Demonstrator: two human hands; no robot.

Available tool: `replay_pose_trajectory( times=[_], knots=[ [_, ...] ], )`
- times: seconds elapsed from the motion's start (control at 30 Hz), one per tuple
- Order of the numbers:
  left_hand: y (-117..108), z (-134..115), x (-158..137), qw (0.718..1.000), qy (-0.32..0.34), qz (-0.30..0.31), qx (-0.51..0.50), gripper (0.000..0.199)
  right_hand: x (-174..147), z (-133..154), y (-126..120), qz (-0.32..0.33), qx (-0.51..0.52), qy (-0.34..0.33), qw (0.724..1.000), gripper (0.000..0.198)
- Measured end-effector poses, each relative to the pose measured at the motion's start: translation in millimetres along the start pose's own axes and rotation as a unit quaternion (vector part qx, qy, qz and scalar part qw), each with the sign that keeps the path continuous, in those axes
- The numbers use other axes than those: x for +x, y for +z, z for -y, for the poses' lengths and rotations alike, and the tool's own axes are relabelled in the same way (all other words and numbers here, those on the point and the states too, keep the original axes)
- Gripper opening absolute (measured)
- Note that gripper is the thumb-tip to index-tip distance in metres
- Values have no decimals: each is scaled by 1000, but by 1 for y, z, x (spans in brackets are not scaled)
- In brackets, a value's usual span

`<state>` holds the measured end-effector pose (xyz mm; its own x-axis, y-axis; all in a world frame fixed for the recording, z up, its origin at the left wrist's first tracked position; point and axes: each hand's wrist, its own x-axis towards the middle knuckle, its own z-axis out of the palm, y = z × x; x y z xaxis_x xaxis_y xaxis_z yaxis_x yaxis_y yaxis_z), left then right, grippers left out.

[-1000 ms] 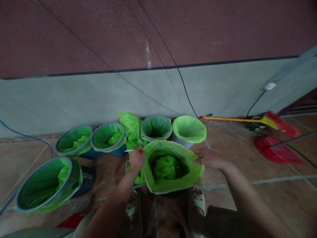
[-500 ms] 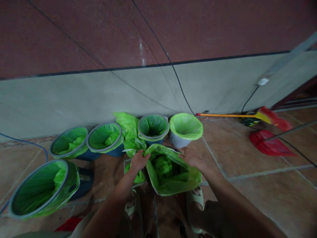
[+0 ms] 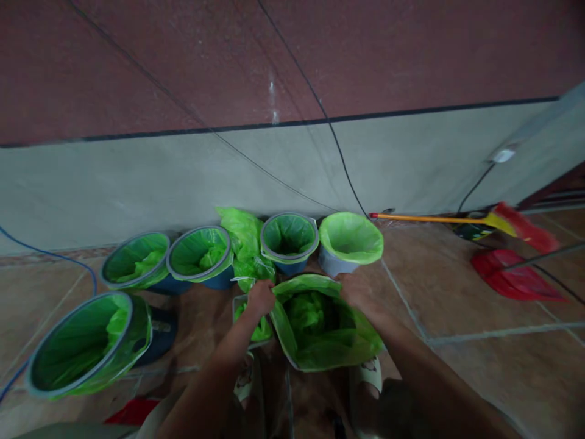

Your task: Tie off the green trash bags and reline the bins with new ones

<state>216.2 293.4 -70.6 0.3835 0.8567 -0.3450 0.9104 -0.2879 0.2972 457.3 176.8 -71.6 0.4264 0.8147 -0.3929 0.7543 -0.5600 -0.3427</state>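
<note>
Now the left hand (image 3: 260, 297) and right hand (image 3: 355, 289) pinch opposite far edges of the green bag (image 3: 320, 323) on the floor between the feet, its mouth narrower than a second ago, gathering inward.

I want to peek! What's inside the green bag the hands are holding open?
Inside the green bag, held at its rim by the left hand and right hand, sits crumpled green plastic. Whatever lies beneath that plastic, and the bin under the bag, is hidden.
</note>
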Motion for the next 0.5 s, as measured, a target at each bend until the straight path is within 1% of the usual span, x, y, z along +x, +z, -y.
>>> replay_pose_trajectory(
  times=[0.13, 0.27, 0.33, 0.4, 0.43, 0.5],
  knots=[
    [2, 1, 2, 1000, 1, -5, 1, 36, 2, 3, 1, 13, -9, -27, 1000, 38],
    [3, 1, 4, 1000, -3, -11, 0, 34, 5, 7, 0, 0, -28, -32, 999, 31],
    [2, 1, 5, 1000, -9, -12, 0, 33, 6, 7, -4, -20, -30, -34, 999, 30],
    [2, 2, 5, 1000, -17, -15, -1, 32, 5, 8, -9, -56, -4, -29, 998, 28],
    [2, 1, 4, 1000, -23, -19, -2, 32, 4, 9, -12, -76, 25, -27, 996, 27],
    [0, 0, 4, 999, -34, -27, -9, 31, 1, 12, -19, -115, 116, -25, 986, 26]
  ],
)
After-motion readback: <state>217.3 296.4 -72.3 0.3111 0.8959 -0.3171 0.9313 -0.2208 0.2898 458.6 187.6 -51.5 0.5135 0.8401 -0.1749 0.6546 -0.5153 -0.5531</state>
